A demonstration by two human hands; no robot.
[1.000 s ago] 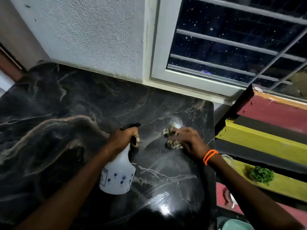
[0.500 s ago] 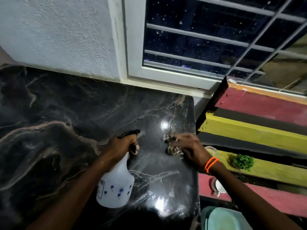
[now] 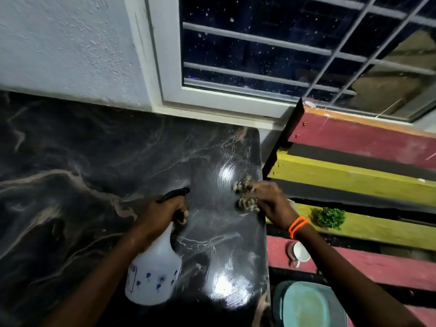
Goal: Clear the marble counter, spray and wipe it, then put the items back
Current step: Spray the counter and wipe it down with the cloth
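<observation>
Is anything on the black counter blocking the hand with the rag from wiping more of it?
Nothing visible does. The right hand presses the rag near the right edge of the marble counter, whose bare surface stretches away leftward. The only thing nearby is the spray bottle, gripped by the left hand above the counter.

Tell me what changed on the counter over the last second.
The right hand slid the cloth along the counter to its right edge. The left hand kept gripping the spray bottle, upright and in much the same place. The camera swung right, bringing a cup and a teal dish into view.
</observation>
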